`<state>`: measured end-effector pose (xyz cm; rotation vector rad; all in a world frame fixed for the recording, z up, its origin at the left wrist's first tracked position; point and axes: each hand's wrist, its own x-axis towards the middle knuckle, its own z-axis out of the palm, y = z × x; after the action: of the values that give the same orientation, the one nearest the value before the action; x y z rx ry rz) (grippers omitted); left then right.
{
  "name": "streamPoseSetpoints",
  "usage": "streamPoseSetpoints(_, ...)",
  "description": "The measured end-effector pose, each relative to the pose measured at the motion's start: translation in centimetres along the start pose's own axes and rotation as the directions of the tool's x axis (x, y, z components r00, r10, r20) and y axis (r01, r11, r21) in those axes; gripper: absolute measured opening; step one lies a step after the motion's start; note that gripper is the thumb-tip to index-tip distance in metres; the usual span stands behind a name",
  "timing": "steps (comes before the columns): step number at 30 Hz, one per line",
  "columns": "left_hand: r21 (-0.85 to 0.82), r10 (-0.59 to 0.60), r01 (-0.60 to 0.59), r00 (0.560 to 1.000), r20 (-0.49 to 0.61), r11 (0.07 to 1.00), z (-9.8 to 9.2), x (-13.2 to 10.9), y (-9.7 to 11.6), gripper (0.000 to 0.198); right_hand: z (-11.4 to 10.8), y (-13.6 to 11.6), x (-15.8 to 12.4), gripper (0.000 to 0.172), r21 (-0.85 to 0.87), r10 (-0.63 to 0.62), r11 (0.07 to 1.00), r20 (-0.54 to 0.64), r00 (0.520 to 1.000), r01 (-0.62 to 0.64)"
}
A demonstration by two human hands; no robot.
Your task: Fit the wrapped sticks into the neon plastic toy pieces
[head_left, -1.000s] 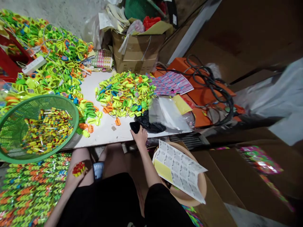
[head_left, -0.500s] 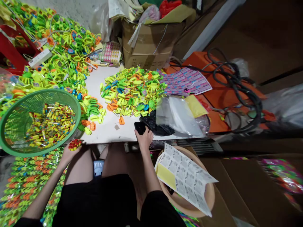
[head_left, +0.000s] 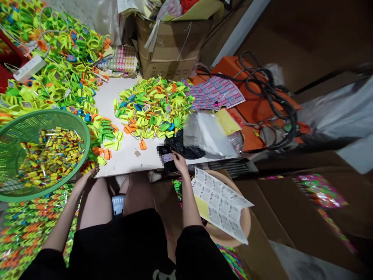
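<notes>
My right hand (head_left: 179, 163) grips a black phone (head_left: 166, 157) at the front edge of the white table (head_left: 125, 155), its lit screen tilted up. My left hand (head_left: 84, 177) is raised to the table edge just under the rim of the green mesh basket (head_left: 74, 116), fingers curled around a small bunch of red and yellow plastic pieces (head_left: 86, 167). The basket holds many small yellow, red and blue pieces. A pile of neon green, yellow and orange plastic parts (head_left: 151, 109) lies on the table just beyond the phone.
A larger heap of the same parts (head_left: 55, 66) covers the left. Clear and black plastic bags (head_left: 204, 138) lie right of the phone. Printed sheet (head_left: 218, 202) rests on a round stool. Cardboard box (head_left: 169, 50), sticker sheets (head_left: 215, 93) and black cable (head_left: 271, 101) sit behind.
My left hand rose from my lap to the basket's edge with the small pieces. My right hand tilted the phone up off the table, and its screen now shows.
</notes>
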<state>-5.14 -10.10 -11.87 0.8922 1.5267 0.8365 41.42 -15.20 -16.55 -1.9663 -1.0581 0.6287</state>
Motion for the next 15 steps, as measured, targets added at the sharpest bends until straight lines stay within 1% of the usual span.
streamPoseSetpoints(1,-0.032,-0.033,0.033,0.999,-0.016,0.999,0.0,0.1,-0.2,0.037,0.1,0.0,-0.1,0.048,0.007,-0.005,1.000,0.003,1.000,0.005)
streamPoseSetpoints(3,-0.067,-0.047,0.045,0.999,-0.026,0.997,0.1,0.2,-0.5,0.040,0.2,-0.1,-0.2,0.048,0.010,-0.014,1.000,0.005,1.000,0.014)
streamPoseSetpoints(6,-0.109,-0.052,0.054,0.998,0.027,0.993,0.0,0.4,-0.9,0.041,0.2,-0.3,-0.2,0.050,-0.009,-0.020,1.000,-0.005,1.000,0.020)
streamPoseSetpoints(7,-0.107,-0.043,0.047,0.998,0.034,0.993,0.0,0.5,-1.0,0.042,0.2,-0.3,-0.2,0.052,-0.022,-0.019,1.000,-0.013,1.000,0.019)
streamPoseSetpoints(11,-0.046,-0.006,0.007,1.000,0.009,0.999,-0.1,0.5,-0.9,0.044,0.6,-1.0,-0.7,0.062,-0.087,-0.016,0.996,-0.060,0.998,0.011)
streamPoseSetpoints(13,-0.063,0.003,-0.002,1.000,0.020,0.998,0.0,0.4,-0.7,0.043,1.2,-1.6,-1.3,0.064,-0.164,-0.047,0.986,-0.088,0.995,0.032)
streamPoseSetpoints(15,-0.099,0.010,-0.010,1.000,0.003,0.995,0.2,0.1,-0.5,0.045,2.0,-2.2,-2.1,0.069,-0.324,-0.123,0.942,-0.106,0.987,0.082)
